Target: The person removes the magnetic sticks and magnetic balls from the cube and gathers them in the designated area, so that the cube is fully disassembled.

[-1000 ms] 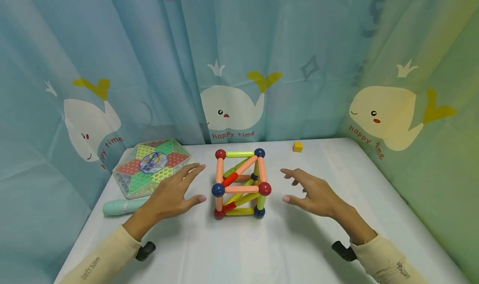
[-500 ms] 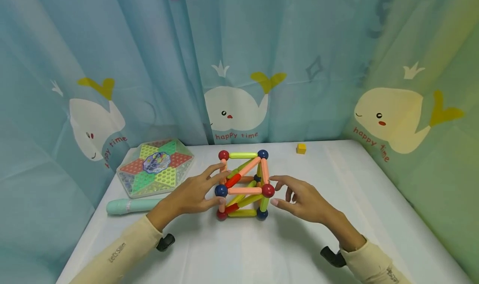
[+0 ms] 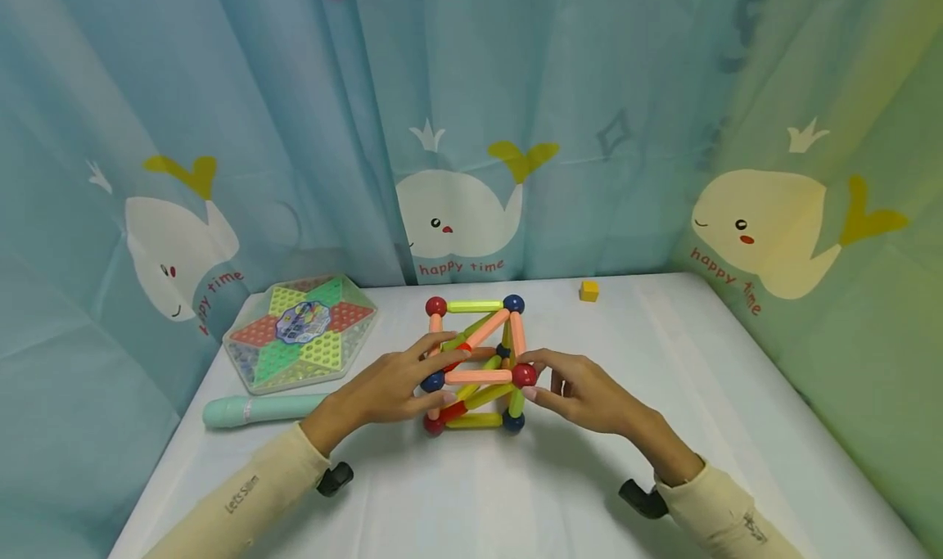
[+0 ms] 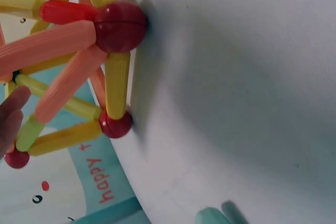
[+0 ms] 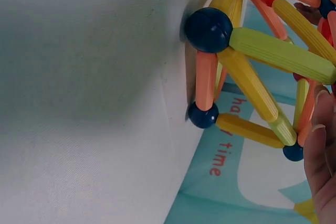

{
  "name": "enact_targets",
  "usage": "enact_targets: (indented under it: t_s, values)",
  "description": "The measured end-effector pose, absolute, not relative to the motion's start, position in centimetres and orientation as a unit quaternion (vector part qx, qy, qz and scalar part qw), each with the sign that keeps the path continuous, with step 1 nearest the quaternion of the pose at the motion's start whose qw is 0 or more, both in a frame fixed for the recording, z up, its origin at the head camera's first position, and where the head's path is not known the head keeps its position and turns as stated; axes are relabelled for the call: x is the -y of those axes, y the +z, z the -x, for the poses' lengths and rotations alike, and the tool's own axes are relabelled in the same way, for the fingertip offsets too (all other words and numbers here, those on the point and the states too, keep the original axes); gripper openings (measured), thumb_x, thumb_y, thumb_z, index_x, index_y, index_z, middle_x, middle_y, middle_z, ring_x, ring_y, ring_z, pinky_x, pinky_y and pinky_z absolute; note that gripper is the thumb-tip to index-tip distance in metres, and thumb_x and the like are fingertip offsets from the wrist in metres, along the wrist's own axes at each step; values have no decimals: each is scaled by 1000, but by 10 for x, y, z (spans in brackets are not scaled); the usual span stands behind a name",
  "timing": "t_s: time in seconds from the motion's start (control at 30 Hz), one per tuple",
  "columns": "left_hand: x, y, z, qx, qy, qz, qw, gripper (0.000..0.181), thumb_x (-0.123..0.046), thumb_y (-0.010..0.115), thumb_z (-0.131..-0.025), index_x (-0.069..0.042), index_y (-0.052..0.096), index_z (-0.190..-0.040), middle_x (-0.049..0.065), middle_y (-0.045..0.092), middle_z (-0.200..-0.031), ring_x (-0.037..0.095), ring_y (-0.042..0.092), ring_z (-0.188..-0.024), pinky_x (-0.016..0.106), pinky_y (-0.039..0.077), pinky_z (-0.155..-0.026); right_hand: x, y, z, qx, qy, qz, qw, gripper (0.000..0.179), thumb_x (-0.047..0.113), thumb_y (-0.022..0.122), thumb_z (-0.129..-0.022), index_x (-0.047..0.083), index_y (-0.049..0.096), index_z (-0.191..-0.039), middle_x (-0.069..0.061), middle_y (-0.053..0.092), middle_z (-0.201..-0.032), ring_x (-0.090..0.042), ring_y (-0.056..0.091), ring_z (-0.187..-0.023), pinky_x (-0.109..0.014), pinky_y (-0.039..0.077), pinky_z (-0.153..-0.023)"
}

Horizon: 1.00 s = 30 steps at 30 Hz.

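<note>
A cube frame (image 3: pixel 479 376) of magnetic sticks and balls stands upright on the white table, with orange, yellow, green and red sticks between red and dark blue balls. My left hand (image 3: pixel 379 389) grips its upper front left corner, thumb and fingers around the blue ball (image 3: pixel 432 381). At the opposite front corner my right hand (image 3: pixel 589 394) pinches the red ball (image 3: pixel 525 375) between thumb and index finger. In the left wrist view, fingertips (image 4: pixel 11 114) overlap the sticks. The right wrist view has fingers (image 5: pixel 318 156) beside the cube's upper part and its lower blue ball (image 5: pixel 208 30) at the table.
A star-patterned Chinese checkers board (image 3: pixel 268 362) lies at the back left. In front of it is a mint-green stick with a thicker end (image 3: pixel 228 412). A small yellow cube (image 3: pixel 588 290) sits near the back edge. Whale-printed curtains (image 3: pixel 619 207) border the table.
Both hands have moved inward from either side of the cube frame to its front corners. They have closed around the blue and red balls there. The frame stands in the same place.
</note>
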State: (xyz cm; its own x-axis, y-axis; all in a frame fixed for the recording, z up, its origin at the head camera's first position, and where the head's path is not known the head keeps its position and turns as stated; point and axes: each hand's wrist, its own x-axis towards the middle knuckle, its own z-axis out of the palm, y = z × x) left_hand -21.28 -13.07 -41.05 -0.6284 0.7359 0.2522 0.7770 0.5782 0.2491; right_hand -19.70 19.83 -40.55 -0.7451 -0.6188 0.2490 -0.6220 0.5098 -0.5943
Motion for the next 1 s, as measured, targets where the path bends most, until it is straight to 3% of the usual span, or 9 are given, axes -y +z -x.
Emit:
enact_targets:
  t_s: [0.2,0.4,0.73,1.0]
  values:
    - [126,-408,211,885,-179,427,54,54,-44,58,-100,-23,49,-149,5,41,-152,6,56,-70,20,49,-65,-195,-404,197,868,341,-361,-1,36,29,66,-99,21,61,-133,12,62,-92,-1,49,-56,-22,45,-50]
    - [126,-407,209,886,-197,418,44,46,-42,60,-100,-24,56,-142,2,45,-148,10,61,-87,24,54,-76,-193,-402,198,866,332,-372,-5,35,31,64,-100,17,63,-132,13,62,-92,0,49,-58,-22,46,-51]
    - [125,-407,209,887,-212,410,24,43,-44,58,-100,-25,59,-139,1,48,-146,15,64,-103,33,56,-88,-186,-395,198,883,295,-365,13,33,43,68,-95,25,65,-122,15,62,-85,0,45,-53,-20,41,-48]
    - [121,-404,206,892,-203,402,31,39,-43,57,-101,-24,62,-134,1,48,-146,14,64,-92,31,56,-83,-179,-391,197,899,253,-355,40,29,41,72,-93,24,67,-116,18,58,-75,0,44,-58,-19,37,-51]
